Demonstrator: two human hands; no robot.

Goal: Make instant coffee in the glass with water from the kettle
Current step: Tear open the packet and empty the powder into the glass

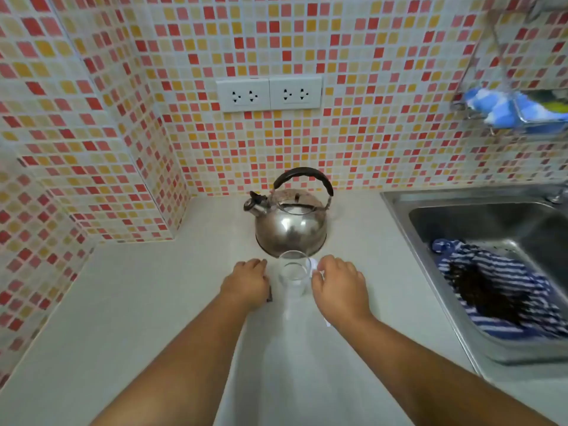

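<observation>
Inspecting progress, we find the glass (294, 273) empty, kettle (290, 224) unpoured at 12 o'clock; left hand (246, 282) and right hand (339, 285) flank it, each grip's hold undeterminable.

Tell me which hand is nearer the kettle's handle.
Right, narrowly. The right hand sits below the kettle handle, just right of the glass; the left hand lies left of the glass, slightly farther off.

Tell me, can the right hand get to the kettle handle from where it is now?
Probably yes. The right hand sits beside the glass, just in front of the kettle, and nothing stands between it and the upright black handle.
</observation>
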